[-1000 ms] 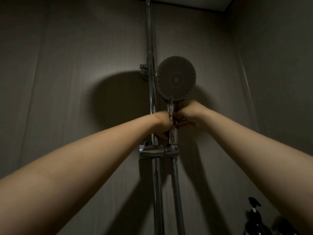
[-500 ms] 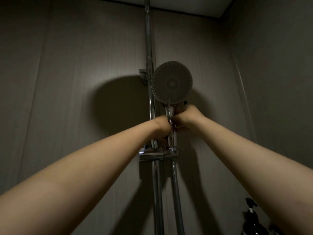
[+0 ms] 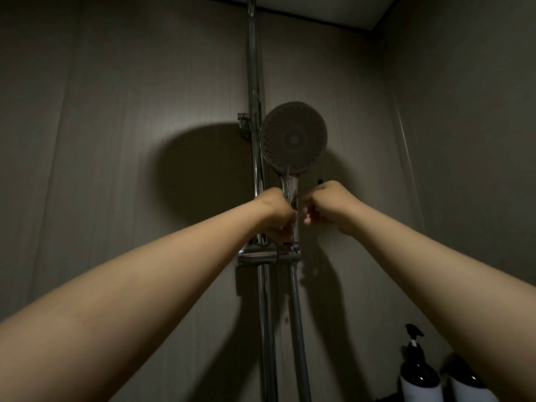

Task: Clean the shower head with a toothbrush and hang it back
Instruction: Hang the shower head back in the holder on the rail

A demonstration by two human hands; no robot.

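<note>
Head view: shower head (image 3: 293, 137) held upright just right of chrome rail (image 3: 254, 68), face toward camera, handle's lower end at bracket (image 3: 268, 256); whether seated there cannot be told. Handle grasped in left hand (image 3: 278, 219) grip. Right hand (image 3: 326, 204) grip clenched just beside handle, dark toothbrush (image 3: 320, 181) tip seen above fist. Hose (image 3: 298, 329) hung below bracket. Pump bottles (image 3: 417, 381) seen at lower right.
</note>
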